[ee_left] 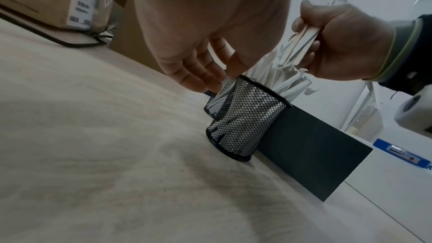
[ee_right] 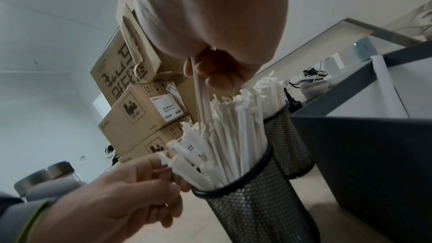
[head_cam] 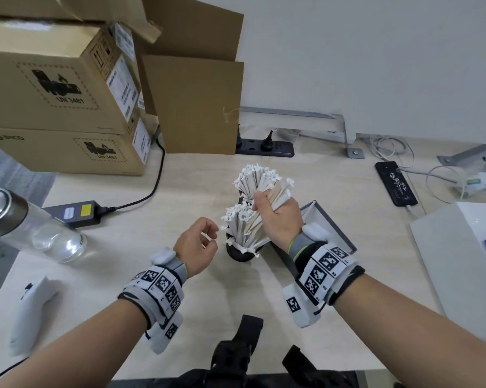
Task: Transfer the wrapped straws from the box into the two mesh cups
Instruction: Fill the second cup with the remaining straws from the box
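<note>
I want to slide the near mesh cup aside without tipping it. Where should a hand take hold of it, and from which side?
Grip the near mesh cup low on its bare mesh wall, coming from the left, where the left hand already is. The straws fan out above the rim and make it top-heavy, and the dark box sits close on the right.

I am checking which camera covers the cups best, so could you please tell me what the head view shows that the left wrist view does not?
Only the head view shows the glass jar at the left, the power strip by the wall, and the bundle of straws fanning above the right hand.

Only the left wrist view shows the mesh walls of the near cup and the far cup side on.

Both show the left hand beside the cups, the right hand gripping straws, the dark box and cardboard boxes.
</note>
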The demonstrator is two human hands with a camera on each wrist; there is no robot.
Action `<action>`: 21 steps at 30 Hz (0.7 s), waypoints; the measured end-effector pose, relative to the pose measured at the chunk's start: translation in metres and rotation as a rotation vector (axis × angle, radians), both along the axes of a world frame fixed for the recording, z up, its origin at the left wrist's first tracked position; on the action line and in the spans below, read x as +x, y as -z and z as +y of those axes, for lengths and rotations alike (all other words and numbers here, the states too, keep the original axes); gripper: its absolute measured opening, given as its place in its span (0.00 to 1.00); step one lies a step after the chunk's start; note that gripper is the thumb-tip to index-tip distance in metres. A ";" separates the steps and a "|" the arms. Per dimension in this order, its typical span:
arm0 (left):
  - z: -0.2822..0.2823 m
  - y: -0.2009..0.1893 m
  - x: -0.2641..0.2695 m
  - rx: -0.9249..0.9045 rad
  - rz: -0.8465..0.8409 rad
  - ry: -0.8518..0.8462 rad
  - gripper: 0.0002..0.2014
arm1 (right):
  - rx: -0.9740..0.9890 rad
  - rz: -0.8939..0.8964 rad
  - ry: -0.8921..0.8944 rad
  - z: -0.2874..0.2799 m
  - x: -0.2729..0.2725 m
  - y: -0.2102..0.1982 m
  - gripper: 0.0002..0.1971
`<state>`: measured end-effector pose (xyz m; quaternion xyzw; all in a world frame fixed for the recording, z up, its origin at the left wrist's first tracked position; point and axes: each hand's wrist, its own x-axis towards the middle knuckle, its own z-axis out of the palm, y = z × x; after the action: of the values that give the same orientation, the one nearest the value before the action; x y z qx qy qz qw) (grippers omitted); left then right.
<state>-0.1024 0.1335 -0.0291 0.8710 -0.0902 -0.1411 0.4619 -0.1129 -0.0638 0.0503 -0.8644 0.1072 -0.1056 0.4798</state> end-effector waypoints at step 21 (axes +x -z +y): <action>-0.020 -0.005 0.003 -0.121 -0.067 -0.100 0.11 | -0.709 0.047 -0.535 0.003 -0.020 0.043 0.39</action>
<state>-0.0999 0.1135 -0.0243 0.8491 -0.0703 -0.0828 0.5170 -0.1333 -0.0611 0.0072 -0.9750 -0.1521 0.0116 0.1616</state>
